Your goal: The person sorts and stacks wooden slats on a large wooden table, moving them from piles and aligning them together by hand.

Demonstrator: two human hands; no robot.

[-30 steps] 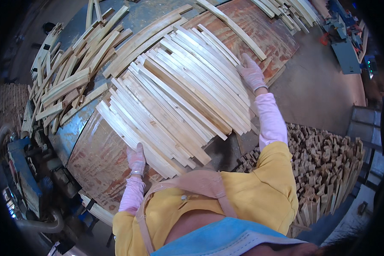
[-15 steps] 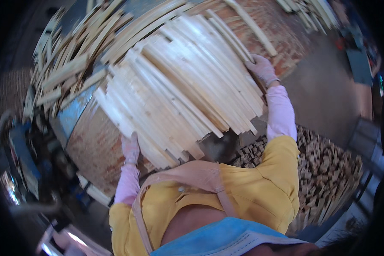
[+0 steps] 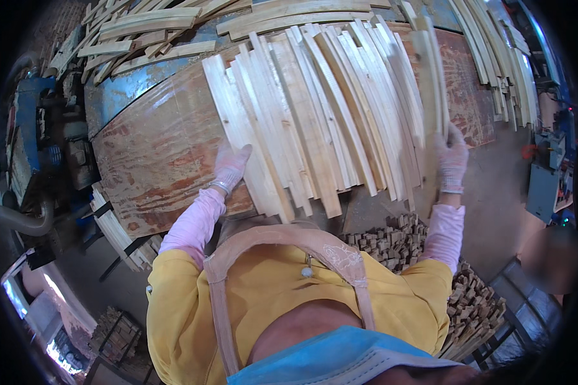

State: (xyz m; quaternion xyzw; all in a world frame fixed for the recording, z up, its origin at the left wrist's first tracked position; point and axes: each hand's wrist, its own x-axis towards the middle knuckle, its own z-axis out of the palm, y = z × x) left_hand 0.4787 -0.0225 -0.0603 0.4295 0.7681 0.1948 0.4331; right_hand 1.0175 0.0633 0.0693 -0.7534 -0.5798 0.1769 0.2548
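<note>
A row of pale wooden slats [image 3: 302, 122] lies side by side on a reddish-brown plywood board, with uneven near ends. My left hand [image 3: 230, 168], in a pale knitted glove, rests against the row's left outer edge; its thumb and fingers are apart. My right hand [image 3: 453, 160], gloved likewise, closes around a couple of blurred wooden slats [image 3: 435, 77] at the row's right side. These stand slightly apart from the row, and some fingers are hidden by them.
The plywood board [image 3: 154, 160] extends left of the row. Loose offcuts [image 3: 151, 29] pile up at the far left. More strips [image 3: 494, 58] lie at the far right. Below the board's near edge, stacked wood pieces [image 3: 392, 244] show their ends. Blue machinery [image 3: 29, 135] stands at left.
My view has turned, so the row appears more upright. The slats at my right hand have separated from the row toward the right. My left hand remains at the left edge.
</note>
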